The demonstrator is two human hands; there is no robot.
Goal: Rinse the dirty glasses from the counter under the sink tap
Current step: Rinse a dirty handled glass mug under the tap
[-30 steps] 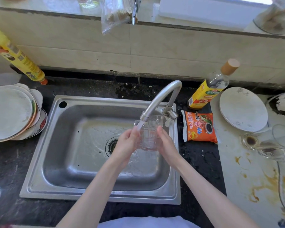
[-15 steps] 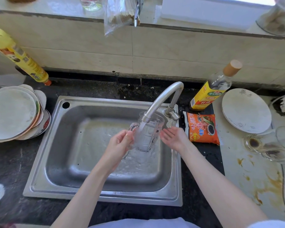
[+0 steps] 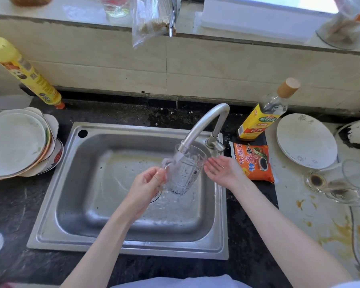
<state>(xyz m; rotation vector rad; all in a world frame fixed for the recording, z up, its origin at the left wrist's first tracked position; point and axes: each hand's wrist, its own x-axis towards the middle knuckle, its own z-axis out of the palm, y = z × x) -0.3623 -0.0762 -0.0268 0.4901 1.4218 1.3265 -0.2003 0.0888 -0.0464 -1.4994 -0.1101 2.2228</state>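
Right hand [image 3: 220,170] has let go and hangs open beside the mug [image 3: 185,169]; left hand [image 3: 148,183] alone grips its handle under the tap [image 3: 204,125], so rinsing carries on.

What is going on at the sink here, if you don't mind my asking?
A person is rinsing a clear glass mug under the running tap over the steel sink. The left hand holds it by the handle; the right hand is open beside it, not touching. More dirty glasses lie on the stained counter to the right.
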